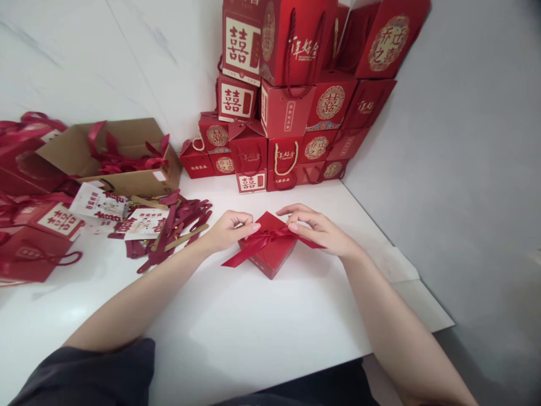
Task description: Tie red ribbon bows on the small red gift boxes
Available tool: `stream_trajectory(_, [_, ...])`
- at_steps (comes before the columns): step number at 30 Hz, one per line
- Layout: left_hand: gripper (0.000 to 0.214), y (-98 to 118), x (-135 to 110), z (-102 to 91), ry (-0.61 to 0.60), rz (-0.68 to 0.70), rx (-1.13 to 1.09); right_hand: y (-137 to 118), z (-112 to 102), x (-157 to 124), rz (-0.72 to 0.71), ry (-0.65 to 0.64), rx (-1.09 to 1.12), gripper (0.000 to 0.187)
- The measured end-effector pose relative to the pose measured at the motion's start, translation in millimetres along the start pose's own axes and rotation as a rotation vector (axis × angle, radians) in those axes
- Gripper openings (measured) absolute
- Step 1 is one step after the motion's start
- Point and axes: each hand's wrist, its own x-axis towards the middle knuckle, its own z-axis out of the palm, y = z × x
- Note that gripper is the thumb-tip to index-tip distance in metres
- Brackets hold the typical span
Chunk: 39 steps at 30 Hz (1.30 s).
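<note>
A small red gift box (270,256) sits on the white table (236,327) in front of me, with a red ribbon (249,248) tied across its top. My left hand (228,230) pinches the ribbon's left loop, fingers closed. My right hand (316,226) pinches the ribbon's right side, its other fingers spread above the box. One ribbon tail trails left onto the table, another sticks out to the right under my right hand.
A stack of red gift boxes and bags (291,96) stands against the back wall. At the left lie an open cardboard box with ribbons (122,155), loose ribbons and cards (160,223), and red bags (34,242). The table's right edge (406,265) drops to a grey floor.
</note>
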Motion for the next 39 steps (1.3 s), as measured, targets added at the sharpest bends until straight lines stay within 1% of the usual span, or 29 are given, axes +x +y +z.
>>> stream_trajectory(1, [0.044, 1, 0, -0.3, 0.01, 0.026, 0.035, -3, -1, -1, 0.007, 0.041, -0.033, 0.025])
stream_trajectory(3, [0.042, 4, -1, -0.7, 0.021, 0.073, 0.098, -9, -3, -3, 0.039, 0.166, -0.135, 0.028])
stream_trajectory(4, [0.04, 4, -1, -0.5, 0.024, 0.093, 0.123, -11, -4, -4, 0.078, 0.217, -0.184, 0.032])
stream_trajectory(5, [0.039, 5, -1, -0.1, 0.029, 0.11, 0.144, -12, -6, -6, 0.14, 0.236, -0.213, 0.038])
stream_trajectory(6, [0.039, 5, -1, 0.7, 0.037, 0.124, 0.159, -13, -7, -7, 0.227, 0.207, -0.211, 0.045])
stream_trajectory(7, [0.039, 4, -1, 1.7, 0.048, 0.136, 0.167, -13, -10, -8, 0.33, 0.13, -0.173, 0.054])
stream_trajectory(9, [0.04, 3, -1, 4.6, 0.077, 0.152, 0.162, -10, -14, -9, 0.524, -0.102, -0.026, 0.07])
stream_trajectory(11, [0.041, 0, -2, 7.9, 0.106, 0.169, 0.153, -6, -17, -9, 0.642, -0.293, 0.133, 0.08])
stream_trajectory(12, [0.041, -1, -3, 9.6, 0.127, 0.18, 0.155, -5, -17, -8, 0.668, -0.342, 0.196, 0.082])
stream_trajectory(13, [0.041, -2, -3, 11.4, 0.156, 0.197, 0.162, -4, -18, -8, 0.678, -0.359, 0.243, 0.082])
stream_trajectory(15, [0.039, -4, -5, 15.1, 0.231, 0.235, 0.188, -4, -18, -8, 0.67, -0.342, 0.301, 0.076])
stream_trajectory(18, [0.036, -5, -7, 20.5, 0.347, 0.294, 0.24, -7, -17, -9, 0.607, -0.279, 0.34, 0.053])
stream_trajectory(21, [0.035, -5, -9, 23.7, 0.408, 0.332, 0.302, -10, -16, -10, 0.532, -0.233, 0.381, 0.036])
stream_trajectory(23, [0.035, -4, -10, 23.9, 0.419, 0.333, 0.317, -11, -17, -11, 0.497, -0.259, 0.394, 0.033])
stream_trajectory(26, [0.036, -4, -9, 22.6, 0.414, 0.318, 0.307, -11, -19, -12, 0.496, -0.362, 0.375, 0.032])
stream_trajectory(28, [0.035, -4, -8, 21.7, 0.413, 0.311, 0.293, -13, -20, -12, 0.526, -0.392, 0.349, 0.036])
stream_trajectory(32, [0.036, -7, -7, 22.5, 0.406, 0.309, 0.256, -13, -20, -11, 0.624, -0.336, 0.241, 0.058])
stream_trajectory(34, [0.036, -10, -6, 23.8, 0.409, 0.317, 0.231, -7, -21, -10, 0.615, -0.325, 0.224, 0.064])
stream_trajectory(36, [0.033, -15, -6, 25.2, 0.422, 0.353, 0.22, 5, -22, -8, 0.561, -0.315, 0.3, 0.071])
stream_trajectory(37, [0.031, -17, -7, 25.8, 0.43, 0.383, 0.224, 13, -22, -7, 0.533, -0.318, 0.373, 0.078])
stream_trajectory(39, [0.025, -21, -8, 26.8, 0.445, 0.445, 0.248, 30, -21, -5, 0.504, -0.37, 0.558, 0.094])
